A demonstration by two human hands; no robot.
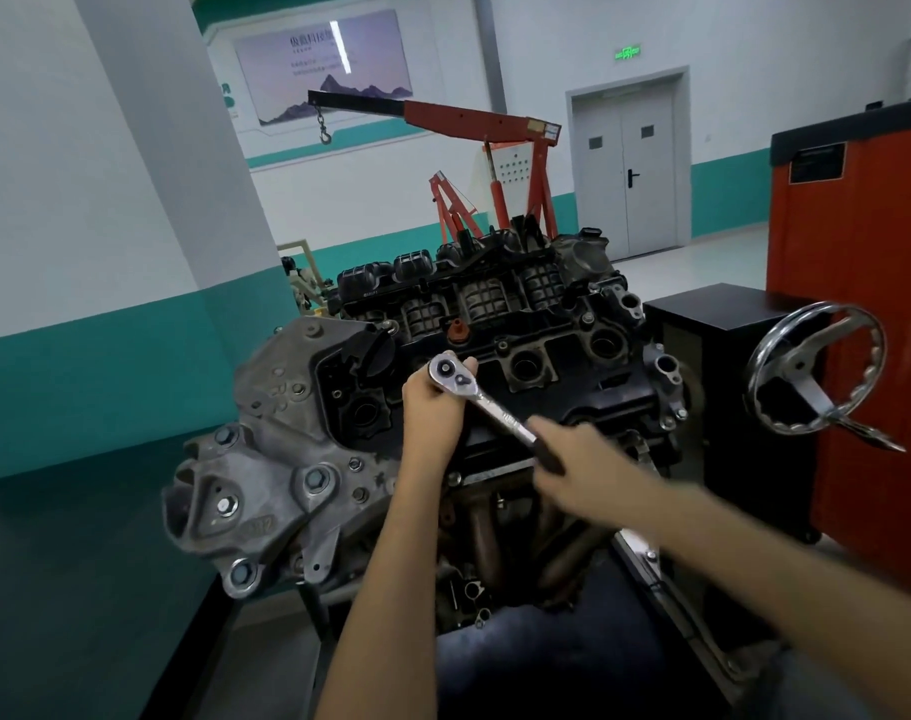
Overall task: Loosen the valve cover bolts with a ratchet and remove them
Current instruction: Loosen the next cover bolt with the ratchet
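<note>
The ratchet (495, 407) was a chrome bar with a round head at one end and a black grip at the other. It lay slantwise just above the valve cover (562, 356), with the head up and to the left and the grip down and to the right. The left hand (432, 407) cupped the head, its fingertips curled over the far edge. The right hand (583, 459), blurred, held the black grip. What sat under the head was hidden. The valve cover was black, dusty plastic on top of the engine, with a row of round open wells. Small bolts (588, 318) sat in its rim.
</note>
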